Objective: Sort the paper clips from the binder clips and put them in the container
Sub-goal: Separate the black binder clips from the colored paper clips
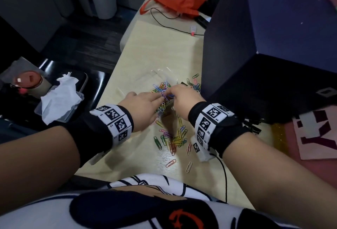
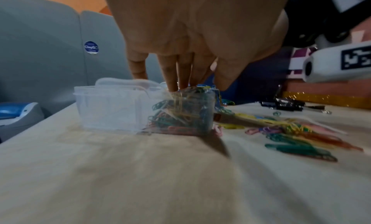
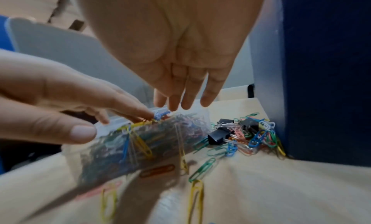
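Clear plastic container (image 2: 112, 107) out on the bench (image 1: 155, 46), packed almost to the top with coloured paper clips (image 2: 180, 114). Both hands right over it. Left hand (image 2: 200, 29) reaching down, fingers (image 2: 172, 78) straight and close together, tips resting on the top of the heap by a blue clip (image 3: 160, 114), thumb held apart, so no real pinch to see. Right hand (image 3: 170, 45) just above the rim, fingers (image 3: 188, 97) straight and side by side, nothing in them as far as can be seen. A few clips hooked over the wall and hanging down the outside. Loose paper clips (image 1: 175, 137) spread over the bench close to the body, and a mixed pile with black binder clips (image 3: 216, 137) just beside the container, against the dark box (image 1: 264, 28). More binder clips (image 2: 281, 105) off to the right. Probably very light, thin and smooth, these paper clips, so easy to drop. Likely to hook into each other and come up in a bunch. Best to pinch one by its round end, or scoop a small bunch with bent fingers. Better to press gently on the full heap, since the light container may slide or tip. Binder clips likely stiffer and heavier; best taken by the black body.
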Motion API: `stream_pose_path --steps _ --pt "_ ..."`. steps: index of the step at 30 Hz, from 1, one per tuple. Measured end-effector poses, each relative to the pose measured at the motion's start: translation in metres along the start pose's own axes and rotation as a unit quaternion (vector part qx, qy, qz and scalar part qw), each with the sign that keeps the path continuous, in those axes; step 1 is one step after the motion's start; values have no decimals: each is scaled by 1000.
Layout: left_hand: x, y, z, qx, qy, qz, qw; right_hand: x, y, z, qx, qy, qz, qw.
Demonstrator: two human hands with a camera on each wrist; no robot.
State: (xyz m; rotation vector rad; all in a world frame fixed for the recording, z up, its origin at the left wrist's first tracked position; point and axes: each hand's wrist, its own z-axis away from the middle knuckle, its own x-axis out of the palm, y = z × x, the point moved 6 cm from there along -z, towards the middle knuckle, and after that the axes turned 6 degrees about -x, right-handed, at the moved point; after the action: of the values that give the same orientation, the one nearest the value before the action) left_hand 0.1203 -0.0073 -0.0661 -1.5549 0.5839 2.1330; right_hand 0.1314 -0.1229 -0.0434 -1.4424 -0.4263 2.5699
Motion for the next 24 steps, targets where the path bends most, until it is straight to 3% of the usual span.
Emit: stream_pose_path --steps 1,3,7,12,15,17,24 --pt "2 0 0 1 -4 -19 1000 6 -4 0 -22 -29 30 999" --pt "4 -3 2 0 4 -43 999 13 -5 1 -52 -11 68 996" --pt "8 -7 7 17 -3 -60 998 11 4 -1 -35 8 111 993" --pt "-7 -10 6 22 63 -8 998 1 0 -4 -62 101 54 991" --pt "-1 -5 8 64 77 -7 995 11 -4 -10 -86 40 87 992" --pt "7 -6 7 59 53 -5 997 17 -1 -12 -84 17 102 991" --pt "3 -11 0 38 79 14 996 4 37 10 -26 200 -26 979"
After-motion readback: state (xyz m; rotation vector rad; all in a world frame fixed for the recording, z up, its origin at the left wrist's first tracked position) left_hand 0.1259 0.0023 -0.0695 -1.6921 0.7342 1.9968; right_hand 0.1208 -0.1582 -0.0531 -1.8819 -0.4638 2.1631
